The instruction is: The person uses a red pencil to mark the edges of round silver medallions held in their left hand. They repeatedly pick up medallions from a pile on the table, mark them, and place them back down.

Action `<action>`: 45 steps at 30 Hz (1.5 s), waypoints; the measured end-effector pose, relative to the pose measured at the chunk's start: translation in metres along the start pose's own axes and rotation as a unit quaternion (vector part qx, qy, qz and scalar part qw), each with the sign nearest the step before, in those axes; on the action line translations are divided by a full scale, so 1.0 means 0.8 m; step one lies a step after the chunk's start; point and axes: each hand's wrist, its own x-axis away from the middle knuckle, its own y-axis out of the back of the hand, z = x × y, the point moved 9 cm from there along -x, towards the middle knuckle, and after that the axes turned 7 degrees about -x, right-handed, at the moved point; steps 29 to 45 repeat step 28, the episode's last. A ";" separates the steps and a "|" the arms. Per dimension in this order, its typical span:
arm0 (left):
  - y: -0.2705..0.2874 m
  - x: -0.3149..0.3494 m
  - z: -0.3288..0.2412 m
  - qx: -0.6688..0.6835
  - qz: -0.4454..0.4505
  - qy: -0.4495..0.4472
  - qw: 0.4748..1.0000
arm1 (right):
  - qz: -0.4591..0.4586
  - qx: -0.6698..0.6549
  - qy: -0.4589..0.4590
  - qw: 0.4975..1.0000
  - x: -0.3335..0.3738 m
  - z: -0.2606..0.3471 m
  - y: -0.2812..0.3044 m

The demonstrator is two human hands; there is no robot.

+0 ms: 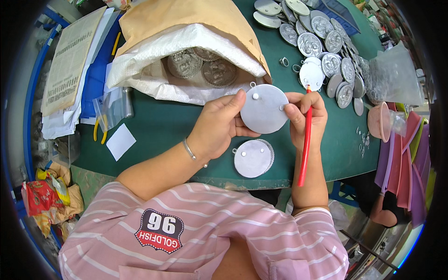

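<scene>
A round grey metal medallion [264,109] with a small hanging loop is held up above the table, its flat face toward me. A white dot sits near its upper left and another at its right edge. My left hand [219,119] grips the left side, thumb on the rim and fingers underneath. My right hand [308,116] holds a long red pencil-like stick [306,144] between its fingers, while its thumb and fingertips touch the medallion's right edge by the dot. Below, a short stack of similar medallions [252,159] lies near the table edge, the top one with two white dots.
A paper-lined sack [196,28] with embossed medallions [219,72] lies open at the far side. A heap of medallions [322,42] covers the far right, beside a plastic bag [395,74] and pink cup [378,122]. Yellow-handled pliers [96,130] and a white paper [121,142] lie left.
</scene>
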 end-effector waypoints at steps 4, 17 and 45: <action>-0.005 0.003 0.001 -0.037 0.004 0.008 0.999 | 0.041 0.030 0.089 0.995 0.007 0.021 -0.002; -0.024 0.000 0.000 0.221 0.124 0.043 0.967 | -0.060 0.068 0.052 0.995 -0.003 0.018 0.014; -0.021 0.000 -0.002 0.200 0.112 0.036 0.973 | -0.076 -0.010 -0.105 0.991 0.001 -0.015 0.020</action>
